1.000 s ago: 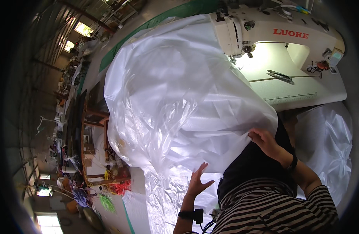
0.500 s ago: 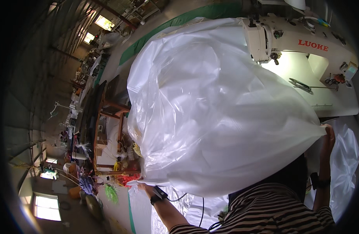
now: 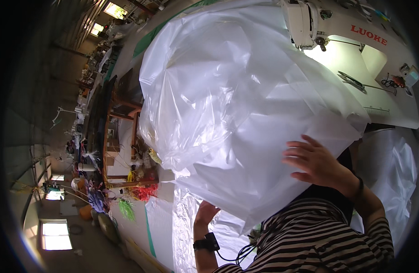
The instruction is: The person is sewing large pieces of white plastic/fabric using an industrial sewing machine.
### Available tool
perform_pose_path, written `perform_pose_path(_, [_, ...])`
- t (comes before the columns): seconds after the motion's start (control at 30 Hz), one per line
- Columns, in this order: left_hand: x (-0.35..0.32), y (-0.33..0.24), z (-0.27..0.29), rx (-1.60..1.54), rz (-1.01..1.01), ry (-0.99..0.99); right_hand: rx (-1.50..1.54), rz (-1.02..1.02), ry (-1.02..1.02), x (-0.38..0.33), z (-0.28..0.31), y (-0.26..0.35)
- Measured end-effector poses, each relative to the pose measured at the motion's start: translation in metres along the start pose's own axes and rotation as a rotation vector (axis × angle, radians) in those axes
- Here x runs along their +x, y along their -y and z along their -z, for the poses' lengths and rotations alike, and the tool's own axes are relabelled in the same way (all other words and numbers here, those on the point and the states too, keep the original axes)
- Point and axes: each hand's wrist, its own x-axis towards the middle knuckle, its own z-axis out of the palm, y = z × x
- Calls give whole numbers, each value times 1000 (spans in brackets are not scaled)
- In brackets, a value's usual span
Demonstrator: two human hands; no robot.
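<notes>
A big, puffed-up sheet of clear white plastic film fills the middle of the view, lying over my lap and the sewing table. My right hand rests flat on its lower right part, fingers spread. My left hand, with a black wrist device, reaches up under the film's lower edge; its fingers are partly hidden by the plastic, so its grip is unclear.
A white industrial sewing machine stands on a pale table at the upper right, with scissors on it. More plastic film hangs at the right. Wooden benches with colourful clutter line the left.
The plastic bundle has shifted up and back toward the machine. My right hand came from the right edge onto the film's surface, and my left hand moved rightward under its lower edge.
</notes>
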Motion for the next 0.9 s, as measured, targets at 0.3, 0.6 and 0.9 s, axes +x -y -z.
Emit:
perform_pose_path(0.3, [9, 20, -81, -163, -89, -351, 308, 97, 815, 47, -112, 17])
perform_pose_path(0.6, [43, -102, -12, -174, -654, -453, -16, 540, -187, -27, 1, 58])
perform_pose_path(0.9, [42, -165, -25, -175, -734, -589, -13, 476, -236, -58, 10, 73])
